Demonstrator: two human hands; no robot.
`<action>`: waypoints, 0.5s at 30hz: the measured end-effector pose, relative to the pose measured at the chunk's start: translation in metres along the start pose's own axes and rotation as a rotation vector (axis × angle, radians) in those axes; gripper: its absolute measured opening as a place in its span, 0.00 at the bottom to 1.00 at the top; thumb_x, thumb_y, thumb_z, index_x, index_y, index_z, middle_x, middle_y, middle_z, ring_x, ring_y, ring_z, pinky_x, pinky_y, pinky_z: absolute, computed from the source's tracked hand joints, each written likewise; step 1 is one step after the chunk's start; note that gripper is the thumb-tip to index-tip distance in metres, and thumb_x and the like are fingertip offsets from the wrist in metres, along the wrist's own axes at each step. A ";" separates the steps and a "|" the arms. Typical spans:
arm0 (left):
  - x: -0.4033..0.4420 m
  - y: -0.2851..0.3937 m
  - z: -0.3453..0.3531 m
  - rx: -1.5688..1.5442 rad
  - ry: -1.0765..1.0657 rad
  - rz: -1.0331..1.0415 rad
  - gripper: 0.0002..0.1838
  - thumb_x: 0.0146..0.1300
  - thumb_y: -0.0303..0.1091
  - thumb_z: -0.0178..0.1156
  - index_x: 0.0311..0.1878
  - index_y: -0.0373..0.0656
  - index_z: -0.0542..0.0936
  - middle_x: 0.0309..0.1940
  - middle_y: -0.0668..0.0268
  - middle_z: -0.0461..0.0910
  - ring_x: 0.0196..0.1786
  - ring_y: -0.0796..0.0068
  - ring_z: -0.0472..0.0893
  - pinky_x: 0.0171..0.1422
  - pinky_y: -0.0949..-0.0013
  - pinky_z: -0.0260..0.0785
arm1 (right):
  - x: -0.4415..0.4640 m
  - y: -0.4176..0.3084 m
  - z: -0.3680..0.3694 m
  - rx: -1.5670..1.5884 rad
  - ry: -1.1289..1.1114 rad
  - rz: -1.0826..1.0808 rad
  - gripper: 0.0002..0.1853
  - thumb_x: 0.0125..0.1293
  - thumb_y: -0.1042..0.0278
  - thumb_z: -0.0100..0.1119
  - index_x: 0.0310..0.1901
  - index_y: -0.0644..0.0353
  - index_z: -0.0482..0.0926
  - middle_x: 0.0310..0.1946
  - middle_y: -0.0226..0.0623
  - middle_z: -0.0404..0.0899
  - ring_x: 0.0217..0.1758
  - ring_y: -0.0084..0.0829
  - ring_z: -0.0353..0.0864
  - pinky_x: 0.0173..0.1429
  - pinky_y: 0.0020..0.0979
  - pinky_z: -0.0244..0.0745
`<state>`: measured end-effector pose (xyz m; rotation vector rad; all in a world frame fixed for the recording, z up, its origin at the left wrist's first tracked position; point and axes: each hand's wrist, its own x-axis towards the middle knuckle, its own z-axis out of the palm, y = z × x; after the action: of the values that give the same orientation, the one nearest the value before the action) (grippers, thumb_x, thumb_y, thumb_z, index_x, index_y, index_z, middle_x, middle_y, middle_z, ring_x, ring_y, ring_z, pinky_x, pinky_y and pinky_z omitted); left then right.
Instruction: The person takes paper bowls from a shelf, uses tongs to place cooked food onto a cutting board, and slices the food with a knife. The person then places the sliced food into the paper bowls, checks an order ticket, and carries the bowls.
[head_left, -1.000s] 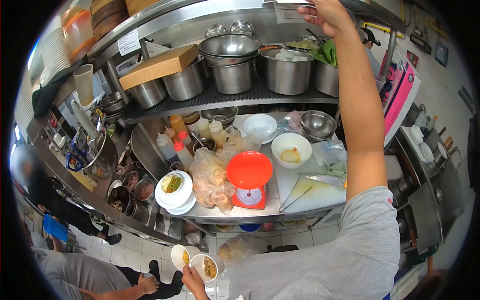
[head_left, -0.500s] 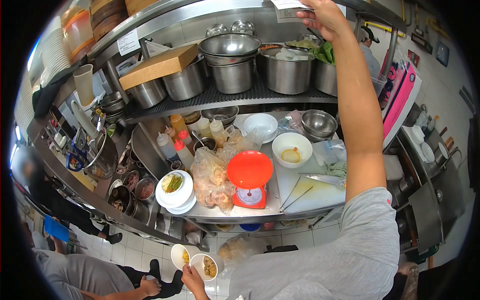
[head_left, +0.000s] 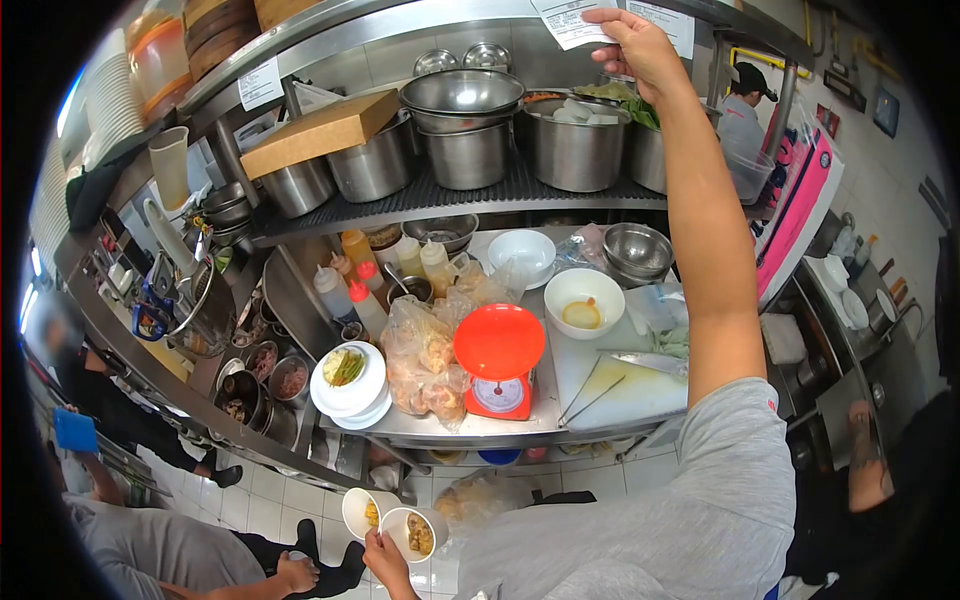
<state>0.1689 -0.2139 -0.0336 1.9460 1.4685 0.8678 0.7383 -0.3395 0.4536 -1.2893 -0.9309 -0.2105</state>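
Observation:
My right hand [head_left: 645,55] is raised to the top rail, with an order slip [head_left: 572,20] pinched between thumb and fingers. Behind it, a second slip [head_left: 665,28] hangs from the rail. Low in front of my body, my left hand [head_left: 388,565] grips two white paper cups side by side. The nearer cup [head_left: 432,520] has brown chunky food in it; the farther cup [head_left: 352,515] has yellow pieces. On the steel counter stand a red kitchen scale [head_left: 500,340], plastic bags of raw-looking meat [head_left: 415,375] and a white bowl [head_left: 584,303] with a little yellowish liquid.
A knife [head_left: 650,362] and chopsticks [head_left: 595,395] lie on the cutting board [head_left: 640,408]. Steel pots [head_left: 575,155] line the shelf above. White containers [head_left: 350,400] topped with vegetables stand left. Co-workers are at lower left [head_left: 190,550], far left, behind the shelf and at right.
My right hand has drawn the slip leftward, showing another slip behind it. My left hand and cups stay put. A co-worker's arm has appeared at the right, and the person behind the shelf has shifted.

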 end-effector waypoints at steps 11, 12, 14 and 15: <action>-0.001 -0.004 0.005 0.016 0.006 0.010 0.09 0.62 0.25 0.56 0.43 0.30 0.78 0.29 0.50 0.83 0.30 0.58 0.84 0.37 0.62 0.73 | -0.018 0.003 0.023 -0.210 0.166 -0.064 0.20 0.67 0.72 0.44 0.59 0.58 0.77 0.28 0.33 0.80 0.15 0.22 0.77 0.19 0.24 0.72; -0.001 -0.003 0.005 0.010 0.003 0.001 0.09 0.62 0.25 0.56 0.43 0.30 0.78 0.29 0.50 0.83 0.30 0.58 0.84 0.37 0.61 0.73 | -0.018 0.007 0.023 -0.210 0.166 -0.063 0.20 0.67 0.72 0.44 0.59 0.58 0.77 0.28 0.33 0.80 0.15 0.22 0.77 0.19 0.24 0.72; -0.001 -0.004 0.003 0.006 0.000 -0.004 0.09 0.62 0.25 0.57 0.43 0.30 0.78 0.29 0.49 0.83 0.30 0.58 0.84 0.37 0.60 0.73 | -0.018 0.017 0.023 -0.142 0.164 -0.103 0.20 0.67 0.72 0.44 0.58 0.57 0.78 0.30 0.35 0.82 0.16 0.21 0.77 0.18 0.24 0.70; -0.001 -0.006 0.003 0.030 0.010 0.014 0.09 0.62 0.25 0.57 0.44 0.30 0.78 0.29 0.49 0.83 0.30 0.58 0.84 0.37 0.60 0.73 | -0.016 0.016 0.022 -0.141 0.167 -0.107 0.20 0.67 0.72 0.44 0.58 0.57 0.78 0.30 0.35 0.82 0.16 0.21 0.77 0.18 0.24 0.70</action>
<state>0.1677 -0.2132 -0.0402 1.9789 1.4837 0.8675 0.7278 -0.3201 0.4307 -1.3300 -0.8542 -0.4678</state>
